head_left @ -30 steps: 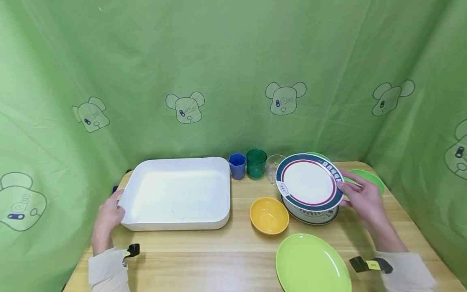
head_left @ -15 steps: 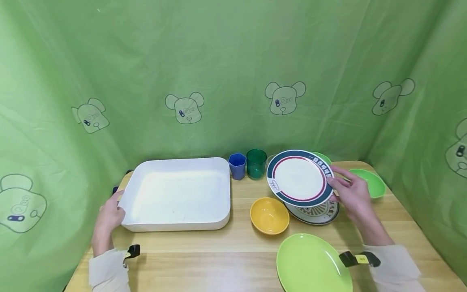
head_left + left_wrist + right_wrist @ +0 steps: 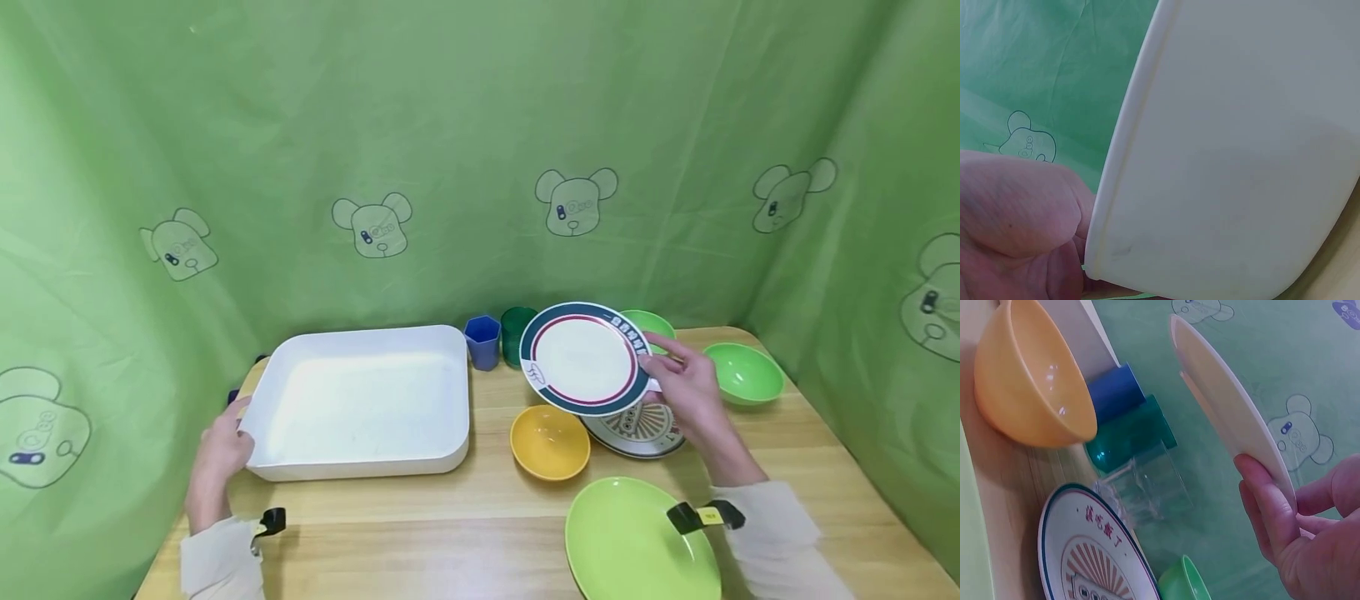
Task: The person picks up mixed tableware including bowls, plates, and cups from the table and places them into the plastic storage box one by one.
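Observation:
My right hand pinches the right rim of a white plate with a dark teal border and a thin red ring. The plate is raised and tilted above the table; in the right wrist view the fingers lie against its underside. Below it is another printed plate, partly covered in the head view. Along the left side of a large white rectangular tray, my left hand holds the edge; its fingertips are mostly hidden. The tray's inside shows no contents.
An orange bowl sits right of the tray, and a lime-green plate nearer me. Behind are a blue cup, a green cup and a clear cup. Green bowls stand back right, before a green curtain.
My right hand has carried the raised plate leftward and slightly up, exposing more of the printed plate and the green bowls. My left hand stays at the tray's edge. The head view has shifted slightly.

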Demonstrator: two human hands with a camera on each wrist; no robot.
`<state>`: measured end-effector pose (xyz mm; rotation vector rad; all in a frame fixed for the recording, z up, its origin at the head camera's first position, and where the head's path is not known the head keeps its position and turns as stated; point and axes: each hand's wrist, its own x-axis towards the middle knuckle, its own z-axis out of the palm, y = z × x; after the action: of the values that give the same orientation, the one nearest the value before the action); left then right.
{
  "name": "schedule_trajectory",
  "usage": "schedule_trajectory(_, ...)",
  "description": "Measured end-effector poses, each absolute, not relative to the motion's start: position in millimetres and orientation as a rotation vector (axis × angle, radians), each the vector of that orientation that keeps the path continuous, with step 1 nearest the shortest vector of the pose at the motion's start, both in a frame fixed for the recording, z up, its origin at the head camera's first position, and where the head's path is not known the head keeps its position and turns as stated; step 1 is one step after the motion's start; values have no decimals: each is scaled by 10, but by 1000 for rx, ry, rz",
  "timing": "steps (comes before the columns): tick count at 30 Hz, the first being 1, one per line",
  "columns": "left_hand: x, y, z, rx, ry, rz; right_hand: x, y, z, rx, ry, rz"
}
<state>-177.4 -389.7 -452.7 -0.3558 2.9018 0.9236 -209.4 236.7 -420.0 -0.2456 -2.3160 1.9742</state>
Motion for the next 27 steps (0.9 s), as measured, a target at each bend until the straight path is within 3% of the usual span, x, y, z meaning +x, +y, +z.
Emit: schedule_trajectory(27, -1782, -3908, -4522, -346, 2913, 888, -2227, 1682, -4172, -205, -2280, 2152)
